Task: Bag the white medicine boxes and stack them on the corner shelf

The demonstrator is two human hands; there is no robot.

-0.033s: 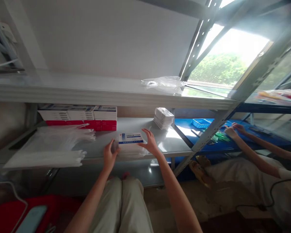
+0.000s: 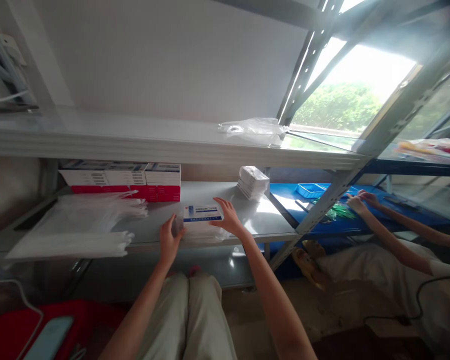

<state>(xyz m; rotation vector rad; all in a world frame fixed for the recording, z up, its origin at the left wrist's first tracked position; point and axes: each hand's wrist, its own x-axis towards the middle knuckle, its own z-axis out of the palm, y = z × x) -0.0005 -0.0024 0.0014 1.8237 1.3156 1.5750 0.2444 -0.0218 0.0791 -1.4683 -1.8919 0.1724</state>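
In front of me, on the grey shelf, lies a stack of white boxes (image 2: pixel 202 212) with blue print on the top one, inside a clear plastic bag (image 2: pixel 202 231). My left hand (image 2: pixel 170 235) is at the stack's left end, its thumb and fingers closed around the bag's loose plastic. At the right end, my right hand (image 2: pixel 228 217) grips the stack, fingers over the far corner and thumb on the near side. Farther back stands another bagged stack of boxes (image 2: pixel 253 182).
Rows of white and red boxes (image 2: pixel 125 180) stand back left, behind a pile of flat clear bags (image 2: pixel 71 227). An upper shelf (image 2: pixel 153 142) overhangs, with crumpled plastic (image 2: pixel 253 127) on it. At right, another person's hands (image 2: pixel 362 200) work over a blue table (image 2: pixel 326 227) beyond a metal post.
My right hand has shifted slightly left, its fingers and thumb closing onto the right end of the box stack. My left hand and the stack stay almost where they were.
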